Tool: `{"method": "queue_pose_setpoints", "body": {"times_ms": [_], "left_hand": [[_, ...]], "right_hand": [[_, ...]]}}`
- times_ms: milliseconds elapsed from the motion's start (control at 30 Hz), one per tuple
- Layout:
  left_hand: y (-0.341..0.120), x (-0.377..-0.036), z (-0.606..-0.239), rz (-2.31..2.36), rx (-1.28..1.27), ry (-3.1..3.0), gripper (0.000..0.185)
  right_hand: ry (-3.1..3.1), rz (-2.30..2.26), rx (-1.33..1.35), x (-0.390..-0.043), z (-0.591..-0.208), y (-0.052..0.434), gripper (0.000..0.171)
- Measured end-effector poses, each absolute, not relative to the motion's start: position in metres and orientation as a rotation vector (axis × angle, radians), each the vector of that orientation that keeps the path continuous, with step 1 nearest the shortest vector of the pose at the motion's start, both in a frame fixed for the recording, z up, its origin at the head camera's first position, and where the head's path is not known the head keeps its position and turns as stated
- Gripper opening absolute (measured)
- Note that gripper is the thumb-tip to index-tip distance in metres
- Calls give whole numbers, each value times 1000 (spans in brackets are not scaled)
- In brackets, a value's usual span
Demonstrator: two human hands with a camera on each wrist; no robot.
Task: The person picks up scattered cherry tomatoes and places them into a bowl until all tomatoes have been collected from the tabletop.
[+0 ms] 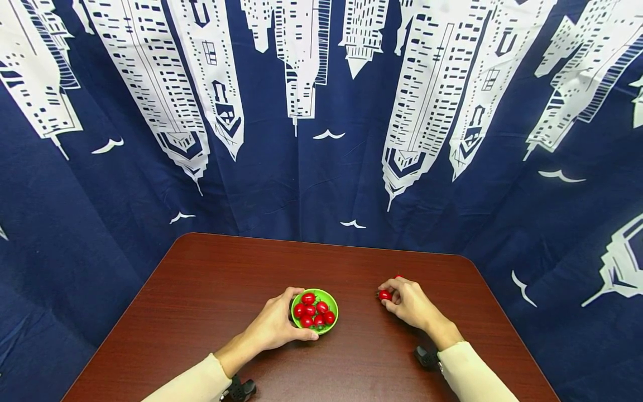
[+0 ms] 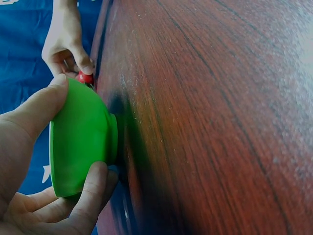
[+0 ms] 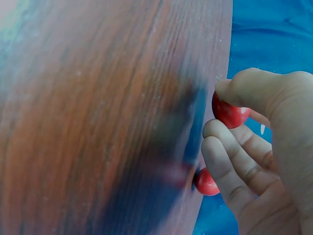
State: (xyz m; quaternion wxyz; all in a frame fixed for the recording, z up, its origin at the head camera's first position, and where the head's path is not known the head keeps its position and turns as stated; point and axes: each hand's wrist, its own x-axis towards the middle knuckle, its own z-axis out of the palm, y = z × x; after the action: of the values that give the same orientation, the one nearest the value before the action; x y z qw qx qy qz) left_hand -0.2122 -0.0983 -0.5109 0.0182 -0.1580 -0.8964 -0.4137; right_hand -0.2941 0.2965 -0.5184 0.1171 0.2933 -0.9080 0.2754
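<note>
A small green bowl (image 1: 335,320) with several red cherry tomatoes (image 1: 310,310) inside stands on the table. My left hand (image 1: 275,322) grips it from the left, thumb on the near rim and fingers round the far side. In the left wrist view the bowl (image 2: 83,137) shows from the side, its foot toward the tabletop. To the right of the bowl, my right hand (image 1: 413,304) pinches one cherry tomato (image 3: 230,111) between thumb and fingers, a little above the table. Another cherry tomato (image 3: 207,182) rests on the tabletop beyond the fingers, mostly hidden in the head view.
The brown wooden table (image 1: 241,268) has rounded far corners. Behind it and at the sides hangs a dark blue cloth (image 1: 271,184) printed with white buildings and birds. Each wrist carries a black camera (image 1: 426,356) under a cream sleeve (image 1: 472,371).
</note>
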Motion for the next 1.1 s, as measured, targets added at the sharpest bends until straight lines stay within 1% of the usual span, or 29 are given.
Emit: {"method": "queue_pose_setpoints", "body": {"times_ms": [733,1100], "left_hand": [[-99,-213,-513,-1317,-489,-2781,101],[-99,-212,-513,-1317,-499,-2775,101]], "right_hand": [[-2603,799,908,-287,-507,280,27],[-2669,805,862,-281,-500,273,30]]}}
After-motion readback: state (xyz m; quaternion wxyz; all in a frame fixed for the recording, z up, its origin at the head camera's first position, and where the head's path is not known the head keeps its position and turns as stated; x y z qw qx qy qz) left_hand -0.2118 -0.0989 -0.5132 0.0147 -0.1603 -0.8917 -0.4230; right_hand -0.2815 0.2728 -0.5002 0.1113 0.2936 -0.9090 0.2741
